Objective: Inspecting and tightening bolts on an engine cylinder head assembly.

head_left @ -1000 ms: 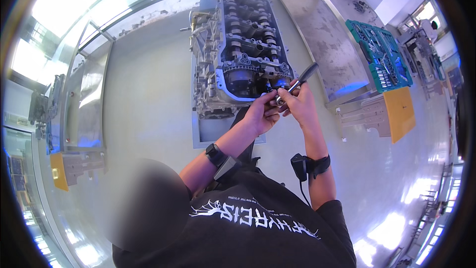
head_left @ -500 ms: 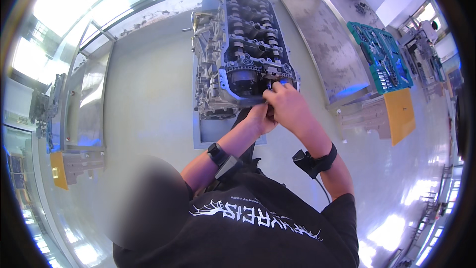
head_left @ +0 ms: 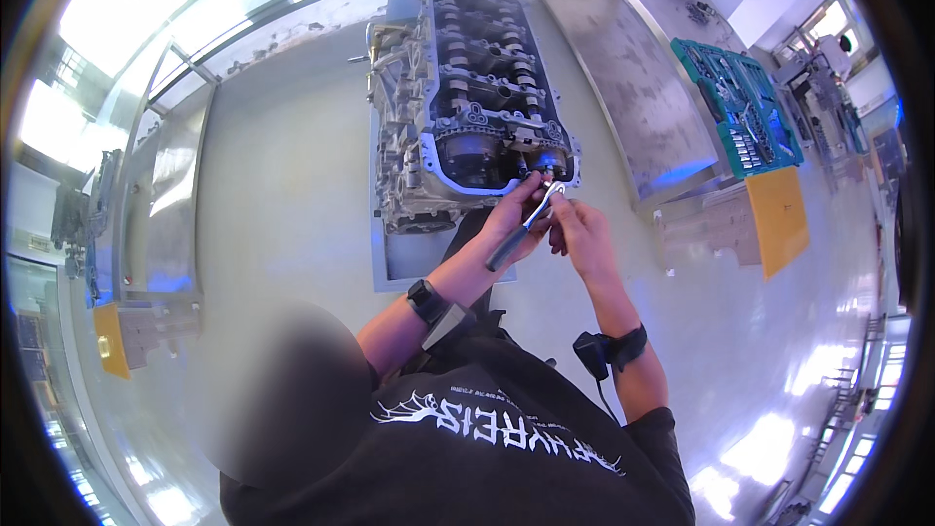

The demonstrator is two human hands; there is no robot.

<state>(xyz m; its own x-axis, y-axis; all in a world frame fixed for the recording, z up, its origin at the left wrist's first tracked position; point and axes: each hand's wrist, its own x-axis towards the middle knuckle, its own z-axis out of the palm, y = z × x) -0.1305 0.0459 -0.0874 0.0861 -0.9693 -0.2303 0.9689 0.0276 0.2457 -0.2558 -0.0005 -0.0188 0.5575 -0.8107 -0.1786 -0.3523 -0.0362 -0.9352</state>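
An engine with its camshafts bared [head_left: 492, 63] stands upright in front of me, its timing chain and sprockets [head_left: 470, 148] at the near end. A ratchet wrench [head_left: 506, 246] with a dark grip and a shiny head slants between my hands at that end. The fingers of my left hand [head_left: 514, 216] close round it near the head, against the engine's near rim. My right hand [head_left: 582, 234] pinches at the ratchet's head from the right. What sits under the head is hidden by the fingers.
A metal bench [head_left: 633, 88] runs along the right, bearing an open green tool case [head_left: 745, 112] with sockets. A yellow panel [head_left: 779, 222] hangs at its near end. Another metal table [head_left: 170, 195] stands at the left. Beneath the engine is a grey stand [head_left: 394, 268].
My right hand has drawn back from the engine's near end, down toward me. The ratchet wrench has come into sight between my hands. The view has shifted slightly.
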